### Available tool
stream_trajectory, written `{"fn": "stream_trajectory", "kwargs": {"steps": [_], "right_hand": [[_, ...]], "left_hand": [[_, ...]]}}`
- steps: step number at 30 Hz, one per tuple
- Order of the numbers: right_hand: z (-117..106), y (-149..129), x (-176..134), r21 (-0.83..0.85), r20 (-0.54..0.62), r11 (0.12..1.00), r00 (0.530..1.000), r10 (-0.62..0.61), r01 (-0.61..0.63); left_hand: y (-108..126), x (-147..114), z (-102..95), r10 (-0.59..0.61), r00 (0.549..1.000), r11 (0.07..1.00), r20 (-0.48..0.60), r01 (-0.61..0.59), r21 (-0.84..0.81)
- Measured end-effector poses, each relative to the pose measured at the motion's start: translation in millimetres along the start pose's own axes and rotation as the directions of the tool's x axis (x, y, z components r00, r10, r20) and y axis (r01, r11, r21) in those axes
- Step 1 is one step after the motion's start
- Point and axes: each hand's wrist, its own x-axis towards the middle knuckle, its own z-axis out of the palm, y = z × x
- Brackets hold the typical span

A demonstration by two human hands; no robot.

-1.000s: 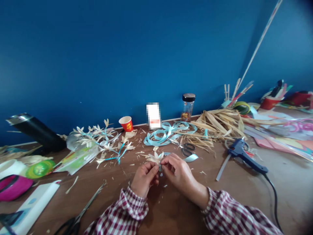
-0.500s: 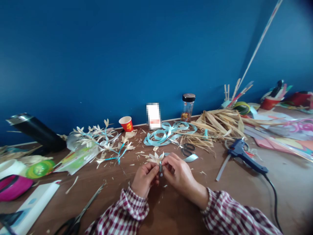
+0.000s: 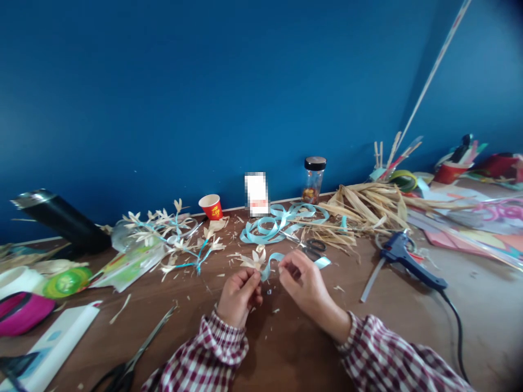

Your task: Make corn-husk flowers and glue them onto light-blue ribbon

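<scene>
My left hand (image 3: 239,294) is closed in a pinch below a flower with pale, husk-like petals (image 3: 252,260), whose stem is hidden by the fingers. A light blue ribbon (image 3: 266,270) curves up from beside the flower and passes behind my right hand (image 3: 304,280). My right hand is closed too, thumb against curled fingers, a little to the right of the flower. What its fingertips pinch, if anything, is hidden.
Behind my hands lie a coiled blue ribbon (image 3: 261,233), small scissors (image 3: 314,247) and dried husks (image 3: 368,204). A glue gun (image 3: 408,261) with its cord lies right. Flower branches (image 3: 199,256), a red paper cup (image 3: 211,207) and larger scissors (image 3: 133,362) are left.
My hands have drawn apart: the right has shifted right, away from the flower. The flower has tipped slightly left with my left hand, and a loop of ribbon now shows between them.
</scene>
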Motion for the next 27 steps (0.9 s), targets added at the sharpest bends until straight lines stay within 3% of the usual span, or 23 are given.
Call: {"fn": "stream_trajectory", "kwargs": {"steps": [5,7,11,15,18,22,27], "right_hand": [[-5.9,7.9,6.0,-0.017,-0.132,0.987,0.979,0.156,-0.159],[-5.9,7.9,6.0,-0.021,-0.141,0.991,0.982,0.128,-0.132],[-4.9,-0.7,3.2,-0.009,-0.031,0.995,0.994,-0.101,0.101],[-3.9,-12.4,-0.3,0.005,0.134,0.981,0.972,-0.192,0.193],[-2.0,-15.2,-1.5,0.033,0.187,0.977,0.959,-0.211,0.209],[0.3,-11.7,-1.1,0.047,0.160,0.979,0.966,-0.205,0.200],[1.5,-7.4,-0.8,-0.035,0.163,0.991,0.979,-0.125,0.132]], "left_hand": [[4.1,0.5,-1.0,-0.037,0.999,0.998,0.024,0.038,-0.049],[5.7,0.3,-0.4,-0.065,0.997,0.995,0.036,0.067,-0.073],[7.5,-0.3,0.9,-0.100,0.994,0.991,0.032,0.103,-0.081],[3.8,0.0,0.2,-0.074,0.996,0.997,0.054,0.075,-0.028],[-1.1,0.9,-2.2,-0.033,0.994,0.996,0.105,0.025,0.082],[-5.4,2.5,-5.9,0.015,0.990,0.985,0.144,-0.040,0.168],[-4.9,2.7,-6.6,0.054,0.988,0.971,0.143,-0.086,0.225]]}}
